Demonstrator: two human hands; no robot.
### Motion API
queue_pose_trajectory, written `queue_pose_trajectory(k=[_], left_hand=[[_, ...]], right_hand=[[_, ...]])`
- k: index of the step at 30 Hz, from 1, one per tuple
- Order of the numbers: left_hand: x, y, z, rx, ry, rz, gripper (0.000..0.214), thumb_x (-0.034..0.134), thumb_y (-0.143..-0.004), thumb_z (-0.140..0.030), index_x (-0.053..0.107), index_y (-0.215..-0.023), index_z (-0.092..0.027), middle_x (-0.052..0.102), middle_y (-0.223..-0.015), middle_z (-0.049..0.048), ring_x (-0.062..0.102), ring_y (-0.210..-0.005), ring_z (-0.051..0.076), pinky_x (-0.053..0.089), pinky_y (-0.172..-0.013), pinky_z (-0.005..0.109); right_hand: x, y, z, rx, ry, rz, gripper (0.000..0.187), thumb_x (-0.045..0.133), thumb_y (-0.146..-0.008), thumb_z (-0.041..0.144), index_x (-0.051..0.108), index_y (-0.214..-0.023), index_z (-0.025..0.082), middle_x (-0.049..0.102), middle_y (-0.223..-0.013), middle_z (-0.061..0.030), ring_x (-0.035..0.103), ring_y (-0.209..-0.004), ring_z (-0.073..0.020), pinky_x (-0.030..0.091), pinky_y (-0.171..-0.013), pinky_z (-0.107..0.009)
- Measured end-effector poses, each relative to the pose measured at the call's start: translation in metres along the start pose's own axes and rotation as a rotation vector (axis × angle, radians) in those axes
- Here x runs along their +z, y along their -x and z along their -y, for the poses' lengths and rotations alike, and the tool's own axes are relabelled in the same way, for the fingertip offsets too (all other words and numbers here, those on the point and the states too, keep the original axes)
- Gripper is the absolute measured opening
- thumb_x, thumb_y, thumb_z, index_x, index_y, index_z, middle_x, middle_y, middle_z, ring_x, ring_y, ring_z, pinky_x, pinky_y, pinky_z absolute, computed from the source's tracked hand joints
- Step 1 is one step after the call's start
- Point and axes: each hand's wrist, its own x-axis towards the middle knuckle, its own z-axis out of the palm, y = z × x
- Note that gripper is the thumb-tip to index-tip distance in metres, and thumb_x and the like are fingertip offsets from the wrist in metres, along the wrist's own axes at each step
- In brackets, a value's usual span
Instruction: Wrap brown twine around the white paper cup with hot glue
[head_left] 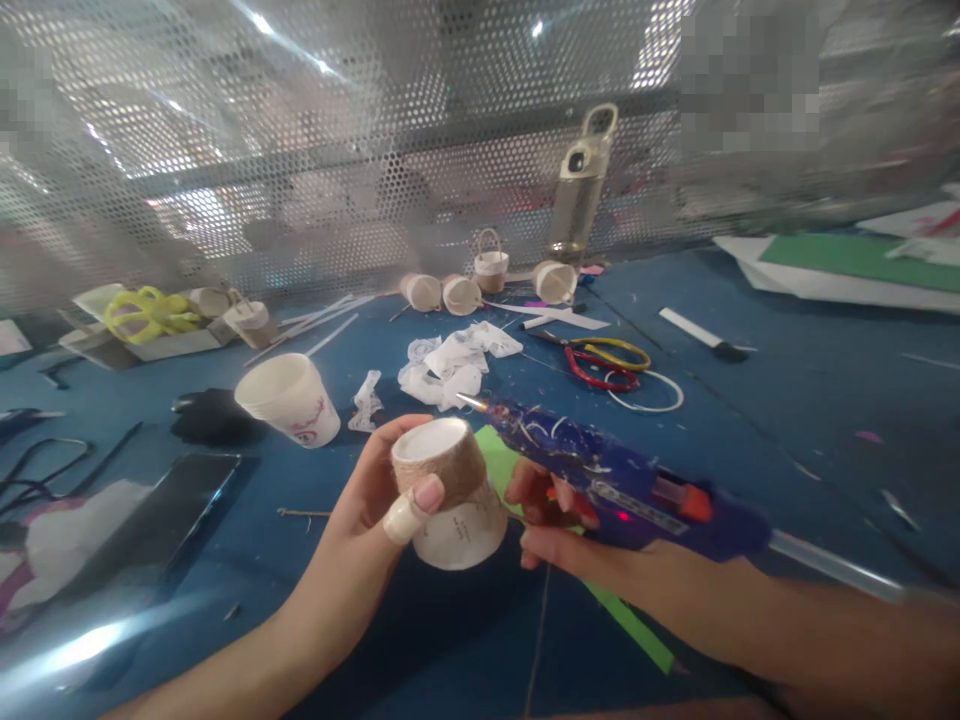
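My left hand (375,500) is closed around a small white paper cup (450,495), held upside down. Brown twine is wound around its upper part. A bandage wraps my thumb, which presses on the twine. My right hand (559,525) grips a blue hot glue gun (622,480) with an orange trigger. Its metal nozzle points left and sits just above the cup's rim, close to the twine. A clear glue stick juts out of the gun's back end to the right.
On the blue table (787,400): a tipped white cup (289,400), white lace scraps (450,365), red and yellow scissors (607,362), several twine-wrapped cups (480,285), a dark phone (161,515), a green paper strip (630,625), a bottle (581,185) by the perforated metal screen.
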Motion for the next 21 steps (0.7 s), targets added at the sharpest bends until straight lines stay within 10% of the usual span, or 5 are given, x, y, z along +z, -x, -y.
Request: queue_pose_trajectory(k=[8, 21], left_hand=[[0.002, 0.002, -0.004, -0.011, -0.022, -0.003, 0.056, 0.087, -0.075, -0.056, 0.067, -0.12, -0.031, 0.071, -0.115, 0.0046, 0.061, -0.111, 0.028, 0.045, -0.086, 0.036], [0.001, 0.001, -0.003, -0.014, -0.048, 0.011, 0.048, 0.085, -0.079, -0.052, 0.069, -0.119, -0.029, 0.073, -0.114, 0.0064, 0.063, -0.109, 0.03, 0.046, -0.084, 0.036]], right_hand=[[-0.001, -0.007, 0.021, -0.016, 0.155, -0.131, 0.017, 0.082, -0.082, 0.035, 0.067, -0.079, 0.027, 0.068, -0.073, 0.0076, 0.062, -0.056, -0.007, 0.055, -0.054, -0.016], [-0.007, -0.005, 0.019, -0.073, 0.245, -0.144, 0.014, 0.081, -0.081, 0.028, 0.066, -0.081, 0.03, 0.072, -0.077, 0.0079, 0.07, -0.067, -0.0108, 0.062, -0.065, -0.019]])
